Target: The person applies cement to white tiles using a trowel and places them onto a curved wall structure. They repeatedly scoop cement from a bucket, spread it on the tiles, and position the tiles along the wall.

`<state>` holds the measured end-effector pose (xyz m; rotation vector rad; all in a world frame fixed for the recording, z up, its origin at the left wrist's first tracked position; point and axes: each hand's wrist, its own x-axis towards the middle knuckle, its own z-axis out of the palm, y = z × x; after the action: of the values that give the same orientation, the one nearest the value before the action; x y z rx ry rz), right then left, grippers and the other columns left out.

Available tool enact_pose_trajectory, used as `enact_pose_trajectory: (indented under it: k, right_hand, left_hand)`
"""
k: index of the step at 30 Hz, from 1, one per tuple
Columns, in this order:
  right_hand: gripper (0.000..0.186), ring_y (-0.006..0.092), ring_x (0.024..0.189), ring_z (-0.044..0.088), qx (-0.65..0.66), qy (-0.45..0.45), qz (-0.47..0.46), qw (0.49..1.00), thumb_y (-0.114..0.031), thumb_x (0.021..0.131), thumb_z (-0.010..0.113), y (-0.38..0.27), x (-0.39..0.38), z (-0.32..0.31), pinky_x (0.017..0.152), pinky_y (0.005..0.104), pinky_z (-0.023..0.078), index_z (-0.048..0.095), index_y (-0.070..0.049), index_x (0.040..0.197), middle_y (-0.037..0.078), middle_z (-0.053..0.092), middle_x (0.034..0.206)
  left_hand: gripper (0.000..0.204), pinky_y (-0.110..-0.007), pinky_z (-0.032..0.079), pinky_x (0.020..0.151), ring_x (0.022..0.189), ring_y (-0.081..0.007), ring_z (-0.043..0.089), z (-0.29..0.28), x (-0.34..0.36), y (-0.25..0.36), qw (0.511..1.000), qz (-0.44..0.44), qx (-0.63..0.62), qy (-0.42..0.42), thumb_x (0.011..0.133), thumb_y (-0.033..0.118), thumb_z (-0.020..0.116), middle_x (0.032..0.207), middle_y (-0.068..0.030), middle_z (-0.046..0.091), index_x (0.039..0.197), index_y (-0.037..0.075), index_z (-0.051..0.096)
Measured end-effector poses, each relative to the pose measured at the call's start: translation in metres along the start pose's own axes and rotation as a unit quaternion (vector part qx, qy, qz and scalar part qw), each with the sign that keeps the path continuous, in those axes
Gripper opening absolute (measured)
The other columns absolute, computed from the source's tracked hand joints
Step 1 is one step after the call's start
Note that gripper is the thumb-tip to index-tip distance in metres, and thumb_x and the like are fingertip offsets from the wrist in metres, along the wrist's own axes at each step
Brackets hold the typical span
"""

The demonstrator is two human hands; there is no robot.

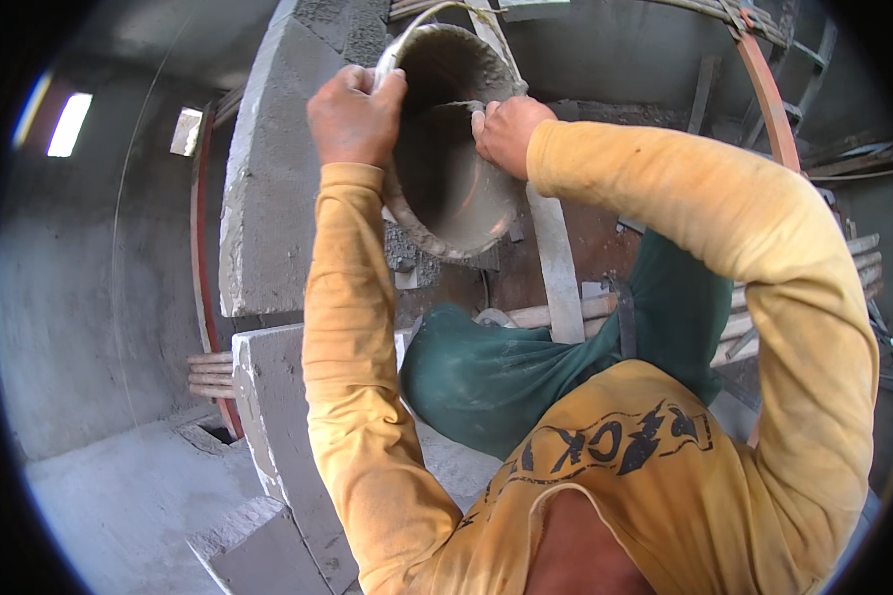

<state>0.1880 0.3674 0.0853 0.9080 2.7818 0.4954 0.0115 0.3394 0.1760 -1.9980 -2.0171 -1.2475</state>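
A cement-coated bucket (446,239) is tipped so that I look into its dark inside, with a thin grey film of mortar in it. My left hand (357,114) grips its rim at the upper left, fingers closed. At the right of the bucket's mouth, my right hand (509,136) is closed around something I cannot make out, with a thin grey edge showing beside its fingers. A pale grey concrete block (268,198) stands just left of the bucket, and a long pale board (556,278) runs below it.
Lower concrete blocks (268,416) lie beside my left arm. Bundled bamboo poles (210,377), a red upright post (204,258), another red beam (769,99) and a metal ladder (809,74) surround me. A grey plastered wall (69,278) with small openings is at the left.
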Motion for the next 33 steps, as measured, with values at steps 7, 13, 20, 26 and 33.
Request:
enact_pose_trajectory:
  k: [7,13,20,26,33]
  right_hand:
    - [0.027,0.0343,0.082,0.068,0.130,-0.056,-0.064,0.988,-0.017,0.090,0.047,0.027,-0.033,-0.012,0.069,0.0451,0.054,0.062,0.001,0.104,0.018,0.068,0.087]
    - [0.031,0.0442,0.085,0.062,0.503,-0.128,-0.073,0.852,-0.023,0.085,0.057,0.022,-0.057,-0.016,0.084,0.0471,0.049,0.057,0.002,0.105,0.024,0.066,0.090]
    - [0.045,0.0115,0.053,0.054,0.817,-0.218,-0.019,0.534,-0.026,0.092,0.056,-0.024,-0.070,-0.007,0.051,0.0261,0.047,0.053,-0.001,0.129,0.006,0.058,0.077]
    - [0.049,0.0112,0.051,0.056,0.823,-0.251,0.011,0.509,-0.025,0.091,0.058,-0.005,-0.073,-0.018,0.045,0.0253,0.046,0.052,-0.002,0.134,0.007,0.060,0.076]
    - [0.049,0.0111,0.058,0.059,0.778,-0.176,-0.024,0.602,-0.022,0.089,0.058,0.016,-0.016,-0.095,0.053,0.0238,0.050,0.053,0.000,0.132,0.008,0.063,0.082]
  left_hand:
    - [0.025,-0.028,0.047,0.056,0.054,-0.0121,0.054,-0.005,0.000,0.021,0.992,0.092,-0.086,-0.022,0.078,0.021,0.073,0.059,-0.0066,0.060,0.073,-0.002,0.066]
    - [0.021,-0.026,0.047,0.057,0.058,-0.0105,0.056,-0.014,-0.012,0.019,0.984,0.135,-0.113,-0.013,0.078,0.016,0.074,0.068,-0.0076,0.065,0.072,-0.002,0.065]
    - [0.019,-0.021,0.045,0.066,0.069,-0.0066,0.056,-0.027,-0.035,-0.036,0.984,-0.039,-0.168,0.045,0.080,0.011,0.076,0.083,-0.0061,0.070,0.072,-0.002,0.066]
    - [0.021,-0.023,0.042,0.060,0.063,-0.0065,0.050,-0.020,-0.054,-0.123,0.943,-0.189,-0.226,0.152,0.077,0.012,0.076,0.071,-0.0007,0.063,0.065,0.000,0.062]
    - [0.023,-0.026,0.043,0.059,0.062,-0.0070,0.050,0.016,-0.123,-0.194,0.878,-0.336,-0.279,0.194,0.076,0.020,0.076,0.068,0.0016,0.061,0.071,0.000,0.065]
